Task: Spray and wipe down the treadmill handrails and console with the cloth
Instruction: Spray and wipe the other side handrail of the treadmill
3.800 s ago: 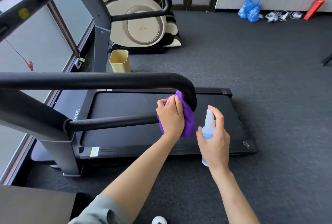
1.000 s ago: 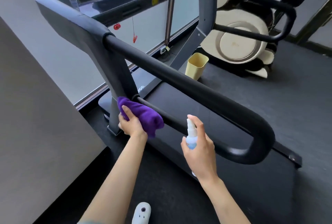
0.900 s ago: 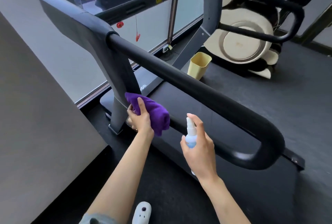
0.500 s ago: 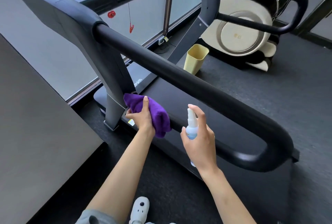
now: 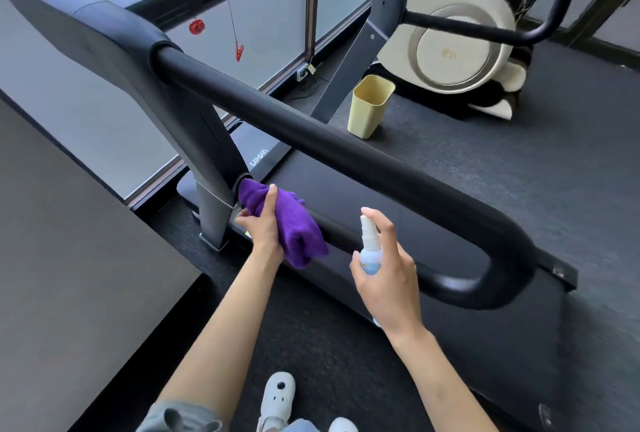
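The left hand (image 5: 265, 228) wraps the purple cloth (image 5: 287, 224) round the lower rail (image 5: 349, 241) of the treadmill handrail, fingers curled over it and thumb underneath, so the cloth hugs the tube all the way round. It sits hard against the joint where the rail enters the grey upright (image 5: 207, 154) — a seam where grime would likely collect. The right hand (image 5: 388, 279) grips the spray bottle (image 5: 370, 251), fingers closed round its body and forefinger raised over the nozzle, which points roughly at the rail just beside the cloth — ready, I judge, to wet the next stretch. The thick upper rail (image 5: 329, 151) runs above both hands. The console (image 5: 86, 16) lies up at the far left, well away from the cloth.
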Demonstrator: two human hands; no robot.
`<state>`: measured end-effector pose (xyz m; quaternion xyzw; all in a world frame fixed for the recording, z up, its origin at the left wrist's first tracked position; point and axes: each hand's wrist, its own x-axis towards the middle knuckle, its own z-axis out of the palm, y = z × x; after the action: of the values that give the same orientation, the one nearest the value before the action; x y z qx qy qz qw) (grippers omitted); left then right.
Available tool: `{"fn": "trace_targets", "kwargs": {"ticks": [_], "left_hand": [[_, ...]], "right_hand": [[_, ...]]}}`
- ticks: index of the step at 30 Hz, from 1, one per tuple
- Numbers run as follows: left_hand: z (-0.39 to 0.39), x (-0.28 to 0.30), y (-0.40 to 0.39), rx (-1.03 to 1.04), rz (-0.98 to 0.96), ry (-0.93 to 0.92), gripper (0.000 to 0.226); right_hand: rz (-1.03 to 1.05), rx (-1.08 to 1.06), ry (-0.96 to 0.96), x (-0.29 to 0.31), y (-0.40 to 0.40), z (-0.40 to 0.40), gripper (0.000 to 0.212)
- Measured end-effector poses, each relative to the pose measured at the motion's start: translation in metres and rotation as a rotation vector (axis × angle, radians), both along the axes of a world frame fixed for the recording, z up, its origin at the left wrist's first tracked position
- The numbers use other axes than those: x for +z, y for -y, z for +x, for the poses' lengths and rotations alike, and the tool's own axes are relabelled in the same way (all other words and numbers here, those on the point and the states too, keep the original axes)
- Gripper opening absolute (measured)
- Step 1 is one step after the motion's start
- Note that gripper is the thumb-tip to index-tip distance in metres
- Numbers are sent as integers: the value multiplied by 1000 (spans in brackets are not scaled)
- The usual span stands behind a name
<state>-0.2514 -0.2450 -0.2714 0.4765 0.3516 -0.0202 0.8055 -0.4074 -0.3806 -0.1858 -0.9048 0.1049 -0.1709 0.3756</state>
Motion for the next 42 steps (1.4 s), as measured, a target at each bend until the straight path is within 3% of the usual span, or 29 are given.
{"fn": "trace_targets", "kwargs": {"ticks": [5,11,14,21,25,29,36,42], "left_hand": [[12,8,-6,139,35,19,75],[-42,7,40,-66,43,34,81],[-81,3,60,-190,105,70,69],[-31,18,24,-178,314,48,70],[-25,18,30,-11,129,-11,76],[-57,15,63,-74,-207,-58,97],[-96,8,87,-268,-70,-99,95],[-85,17,88,-158,-71,-65,76]], "right_hand": [[-22,19,10,0,13,-25,72],[12,9,27,-6,11,-34,72],[43,17,18,-7,9,-34,72],[-20,8,16,0,14,-40,77],[-53,-48,15,2,18,-51,76],[-46,-127,10,2,22,-64,75],[-14,-194,49,3,28,-83,74],[-87,-58,100,10,45,-72,76]]}}
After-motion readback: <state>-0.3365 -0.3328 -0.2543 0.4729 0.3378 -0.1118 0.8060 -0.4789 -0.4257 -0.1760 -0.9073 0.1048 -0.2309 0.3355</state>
